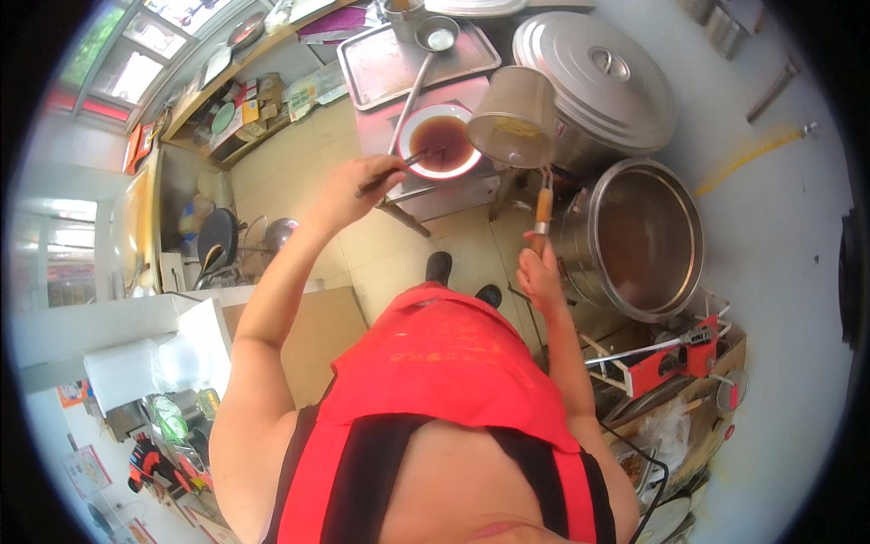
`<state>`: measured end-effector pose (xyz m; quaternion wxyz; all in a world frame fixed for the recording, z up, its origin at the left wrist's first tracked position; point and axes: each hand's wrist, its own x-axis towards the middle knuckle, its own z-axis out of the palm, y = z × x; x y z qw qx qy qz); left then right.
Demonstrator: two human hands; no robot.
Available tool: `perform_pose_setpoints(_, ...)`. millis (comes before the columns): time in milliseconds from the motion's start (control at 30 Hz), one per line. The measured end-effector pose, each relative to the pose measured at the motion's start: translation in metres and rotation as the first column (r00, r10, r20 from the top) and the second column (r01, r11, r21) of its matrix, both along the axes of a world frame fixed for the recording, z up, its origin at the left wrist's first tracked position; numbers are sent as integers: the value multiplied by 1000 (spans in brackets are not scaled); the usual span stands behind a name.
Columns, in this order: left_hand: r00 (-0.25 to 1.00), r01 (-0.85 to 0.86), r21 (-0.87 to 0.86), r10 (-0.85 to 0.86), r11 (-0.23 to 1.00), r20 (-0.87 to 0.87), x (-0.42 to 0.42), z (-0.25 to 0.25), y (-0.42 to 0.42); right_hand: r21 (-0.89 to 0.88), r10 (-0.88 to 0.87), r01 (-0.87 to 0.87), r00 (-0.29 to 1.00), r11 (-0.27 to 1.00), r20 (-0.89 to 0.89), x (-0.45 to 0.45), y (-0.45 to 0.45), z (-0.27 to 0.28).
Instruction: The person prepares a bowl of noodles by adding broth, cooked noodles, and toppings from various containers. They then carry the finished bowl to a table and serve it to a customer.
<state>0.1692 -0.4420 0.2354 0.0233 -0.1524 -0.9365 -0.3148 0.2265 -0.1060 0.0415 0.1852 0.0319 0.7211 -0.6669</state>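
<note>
Brown broth fills a white bowl with a red rim (406,139) on the steel stand. A pair of dark chopsticks (412,160) is gripped in my left hand (357,194), their tips reaching into the broth. Around the wooden handle (542,217) of a deep mesh noodle strainer my right hand (540,275) is closed. That strainer (511,112) is tilted just right of the bowl, with pale yellow strands, apparently noodles, showing through its mesh. Under and beside it stand a lidded steel pot (591,75) and an open stockpot (646,238) containing brownish liquid.
A long-handled ladle (437,34) rests across a metal tray (367,68) behind the bowl. To the right a red metal frame (669,367) stands by the wall. Shelving with boxes (245,122) runs along the left. A cardboard sheet (319,340) lies beside my left arm.
</note>
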Motion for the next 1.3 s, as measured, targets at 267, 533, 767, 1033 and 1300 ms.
perform_pose_setpoints(267,996,65,-28,-66,998,-64,18,-8,-17,101,88,-61,952,993,-293,-69,-69,-37)
perform_pose_setpoints(533,997,31,11,-30,999,-72,28,-18,-17,270,162,-57,909,961,-383,-64,-79,-52)
perform_pose_setpoints(767,1000,10,14,-10,1000,-2,31,-19,-9,278,187,-139,970,951,-154,-61,-84,-50)
perform_pose_setpoints(1033,999,2,-8,-3,1000,-41,35,-26,-6,308,148,-3,881,951,-449,-69,-82,-74)
perform_pose_setpoints(1300,1000,-11,-8,11,1000,-25,50,-18,-3,355,168,-11,894,935,-415,-81,-82,-79)
